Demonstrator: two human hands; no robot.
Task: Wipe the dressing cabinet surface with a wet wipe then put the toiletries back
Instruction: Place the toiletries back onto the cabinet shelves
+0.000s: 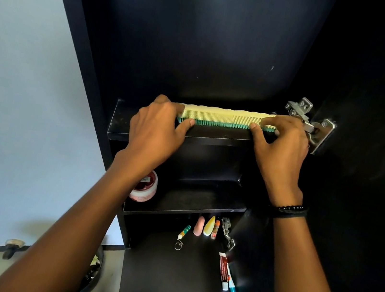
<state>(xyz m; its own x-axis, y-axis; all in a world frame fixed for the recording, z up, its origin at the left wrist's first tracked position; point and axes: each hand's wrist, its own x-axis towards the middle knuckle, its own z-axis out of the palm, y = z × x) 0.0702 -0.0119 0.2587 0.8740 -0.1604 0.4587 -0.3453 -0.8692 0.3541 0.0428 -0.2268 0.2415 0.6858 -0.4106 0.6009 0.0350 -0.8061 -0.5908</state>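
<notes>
Left grip [156,130] pinches the left end of the comb [226,118], thumb against the teal tooth tips and fingers curled over the spine. Right grip [282,147] pinches the right end in the same manner, thumb in front and fingers over the top.

Cabinet [202,46]: black, tall, with its door open on the right side.

Bench [179,270]: black surface at the foot of the cabinet, carrying small toiletries.

Top shelf [119,124]: the comb runs lengthways along it, yellow body toward the back and teal-tipped teeth toward the front edge. Whether it rests fully on the shelf cannot be told.

Middle shelf [190,201]: a pink jar [144,186] stands at its left end, partly hidden by the left forearm.

Hinge [308,121]: metal, at the right end of the top shelf, just beside the right grip.

Bracelet [289,210]: dark beads, on the right wrist.

Bench items: a red-and-white tube [223,270] and a teal-capped tube [231,285] lie touching near the right edge. Toward the back lie a green-capped stick [184,231] with a key ring, a pink piece [199,225], a yellow piece [209,225] and an orange tube [215,229], close together.
</notes>
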